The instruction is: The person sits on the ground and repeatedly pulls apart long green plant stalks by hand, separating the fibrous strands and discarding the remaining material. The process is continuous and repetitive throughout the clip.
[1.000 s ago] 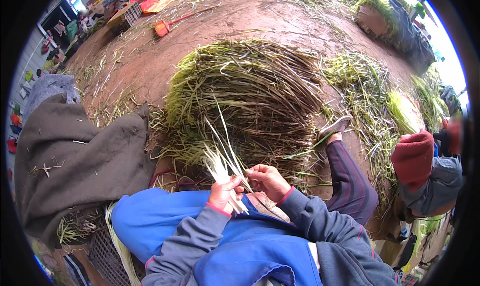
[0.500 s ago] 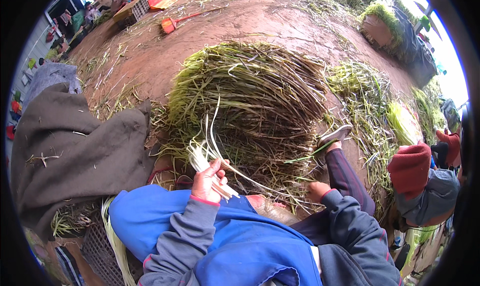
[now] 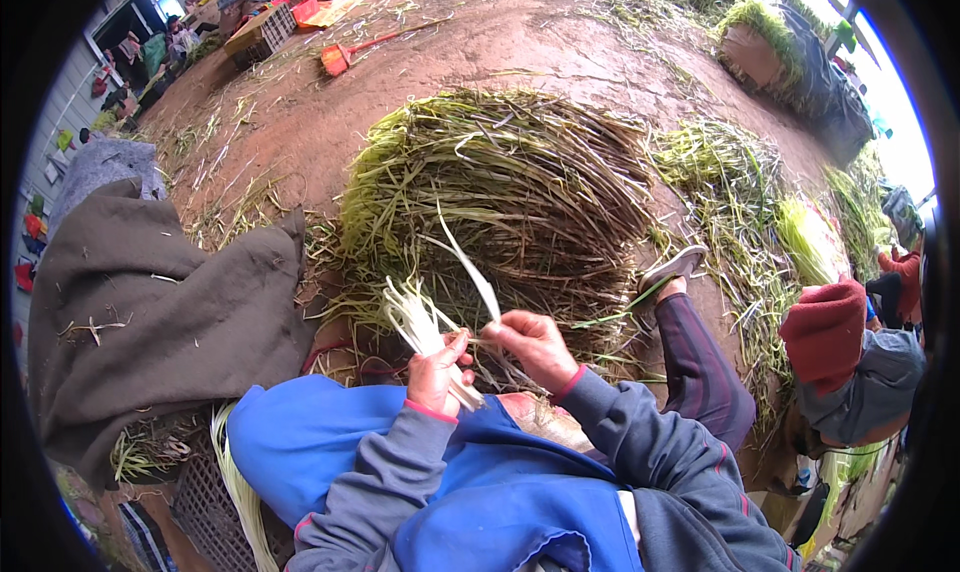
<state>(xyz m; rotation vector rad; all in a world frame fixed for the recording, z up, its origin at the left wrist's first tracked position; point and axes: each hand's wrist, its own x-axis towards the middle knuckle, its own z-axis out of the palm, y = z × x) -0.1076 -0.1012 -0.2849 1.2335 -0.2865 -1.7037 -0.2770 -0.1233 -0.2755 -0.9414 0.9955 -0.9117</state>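
Note:
My left hand (image 3: 436,374) is closed around a bunch of pale, leek-like stalks (image 3: 410,317), whose cut-looking ends stick out below the fist. Close beside it, my right hand (image 3: 540,346) is closed in a pinch on a single whitish stalk (image 3: 472,268) that stands up from the fingers. A thin strand seems to stretch between the two hands. Both are held over my lap, where a blue apron (image 3: 330,422) is spread. Just beyond lies a big heap of long green and brown stalks (image 3: 500,187), roots or dry ends to the right.
Brown cloth (image 3: 180,312) covers something at my left, with a plastic crate (image 3: 205,502) beneath. Loose trimmings (image 3: 725,182) litter the ground at right. A person in a red head covering (image 3: 825,337) sits there. Farther off are an orange dustpan (image 3: 336,60) and another crate (image 3: 262,34).
My right hand has risen from beside the heap to my left hand and now pinches a pale stalk. My left hand has shifted slightly right, still gripping the bunch.

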